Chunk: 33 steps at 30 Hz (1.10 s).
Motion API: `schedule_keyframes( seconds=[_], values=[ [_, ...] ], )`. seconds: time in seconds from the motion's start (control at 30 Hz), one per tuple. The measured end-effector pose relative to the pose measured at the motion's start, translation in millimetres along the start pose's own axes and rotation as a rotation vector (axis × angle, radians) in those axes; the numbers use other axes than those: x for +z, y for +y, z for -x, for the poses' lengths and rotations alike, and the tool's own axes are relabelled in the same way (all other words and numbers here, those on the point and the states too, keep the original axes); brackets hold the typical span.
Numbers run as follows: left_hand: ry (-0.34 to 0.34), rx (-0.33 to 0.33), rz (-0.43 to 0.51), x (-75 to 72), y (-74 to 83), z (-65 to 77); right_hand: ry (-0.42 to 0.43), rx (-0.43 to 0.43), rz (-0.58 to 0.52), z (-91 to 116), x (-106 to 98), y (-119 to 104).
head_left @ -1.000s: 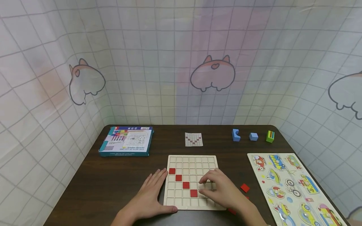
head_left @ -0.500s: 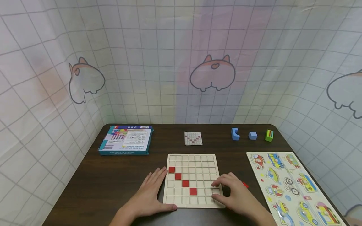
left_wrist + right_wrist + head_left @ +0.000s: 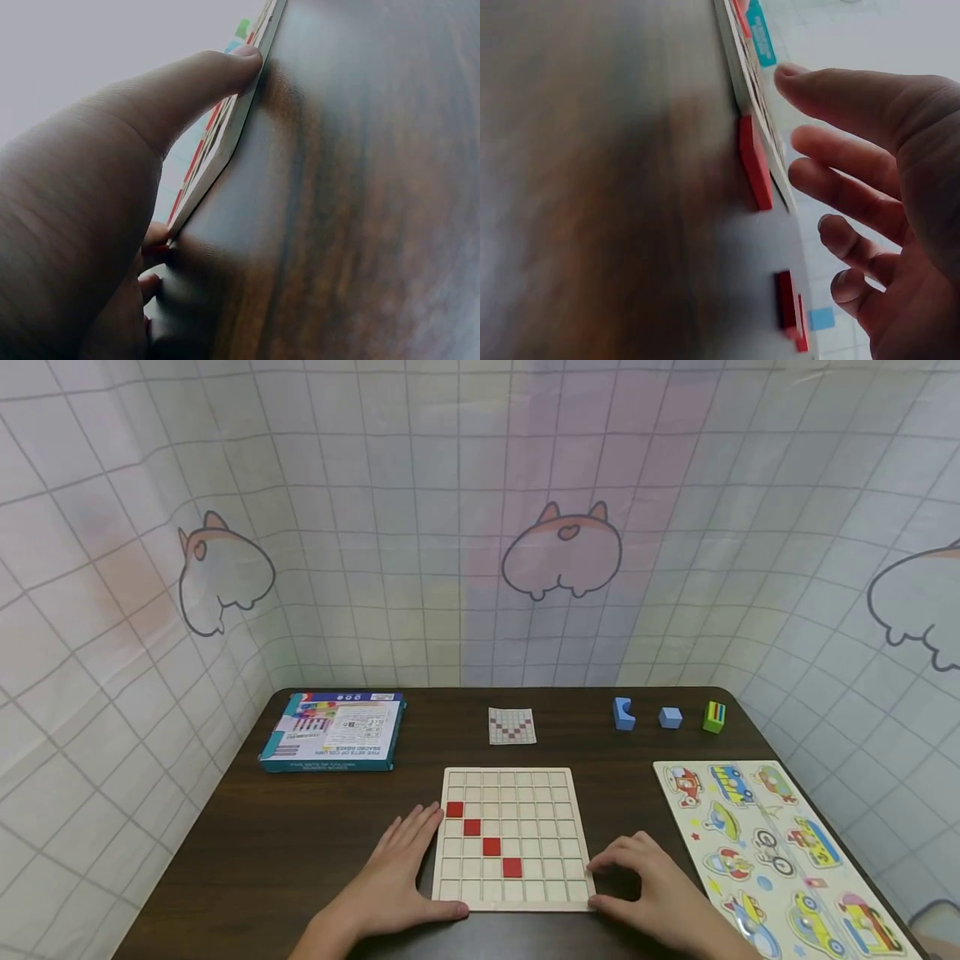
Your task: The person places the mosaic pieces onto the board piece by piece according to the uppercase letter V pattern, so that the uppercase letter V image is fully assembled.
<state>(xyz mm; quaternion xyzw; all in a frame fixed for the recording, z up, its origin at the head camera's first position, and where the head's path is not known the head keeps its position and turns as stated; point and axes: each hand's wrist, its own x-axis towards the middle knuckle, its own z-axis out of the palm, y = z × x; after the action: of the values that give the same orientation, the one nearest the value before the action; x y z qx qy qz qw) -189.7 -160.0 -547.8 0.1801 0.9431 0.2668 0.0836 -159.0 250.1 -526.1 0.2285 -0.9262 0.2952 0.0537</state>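
Observation:
A pale wooden grid board (image 3: 534, 810) lies on the dark table, with several red square tiles (image 3: 491, 847) set in a slanting row from its left side. My left hand (image 3: 390, 885) rests against the board's left edge with fingers fairly straight; its thumb (image 3: 240, 67) touches the front edge. Beside the right edge is my right hand (image 3: 651, 893), fingers loosely bent, thumb and forefinger apart with nothing between them. In the right wrist view, a loose red tile (image 3: 754, 163) lies close to the board, with further red tiles (image 3: 787, 304) beyond; my hand hides these in the head view.
Behind the board lies a small pattern card (image 3: 512, 727). A flat teal-and-white box (image 3: 333, 732) is at back left. Blue blocks (image 3: 623, 714) and a green striped block (image 3: 714, 717) stand at back right. A vehicle picture puzzle board (image 3: 780, 860) covers the right side.
My right hand has moved right, from above the grid to beside its right edge, and now covers the loose red tiles. The left hand and the set tiles have stayed put.

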Motion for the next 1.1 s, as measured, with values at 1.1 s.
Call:
schedule_keyframes(
  seconds=[1.1],
  values=[
    [-0.017,-0.005,0.009,0.7,-1.4,-0.4,-0.128,-0.079,-0.039,19,-13,21]
  ],
)
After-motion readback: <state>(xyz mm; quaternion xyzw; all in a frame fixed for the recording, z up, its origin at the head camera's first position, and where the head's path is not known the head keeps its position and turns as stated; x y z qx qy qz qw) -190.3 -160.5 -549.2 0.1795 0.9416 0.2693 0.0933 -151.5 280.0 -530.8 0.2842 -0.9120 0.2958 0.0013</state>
